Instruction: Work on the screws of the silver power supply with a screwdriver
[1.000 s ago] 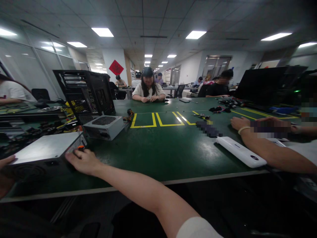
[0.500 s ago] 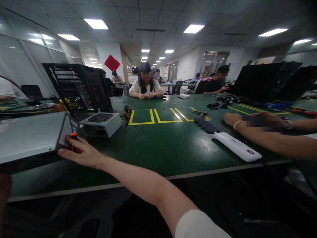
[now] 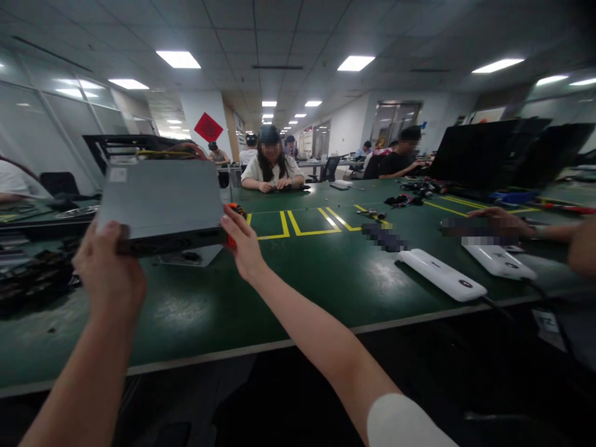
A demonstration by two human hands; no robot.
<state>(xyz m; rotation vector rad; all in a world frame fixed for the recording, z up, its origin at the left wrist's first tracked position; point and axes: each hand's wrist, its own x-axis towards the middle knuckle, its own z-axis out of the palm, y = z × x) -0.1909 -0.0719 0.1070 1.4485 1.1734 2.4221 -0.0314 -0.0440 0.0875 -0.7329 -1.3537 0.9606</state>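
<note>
While our left hand [image 3: 109, 264] is clamping the near left corner of the grey metal box [image 3: 161, 202], we are holding it lifted above the green table [image 3: 302, 273], left of the frame's centre. Our right hand [image 3: 242, 239] is pressing its spread fingers against the box's right end, touching an orange part [image 3: 235, 210] there. Two white devices [image 3: 442, 274] are lying at right.

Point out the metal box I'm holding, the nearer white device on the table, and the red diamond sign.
metal box [image 3: 161, 198], head view, its flat grey face
nearer white device [image 3: 441, 274], head view, middle of its top
red diamond sign [image 3: 208, 126], head view, its centre
</note>
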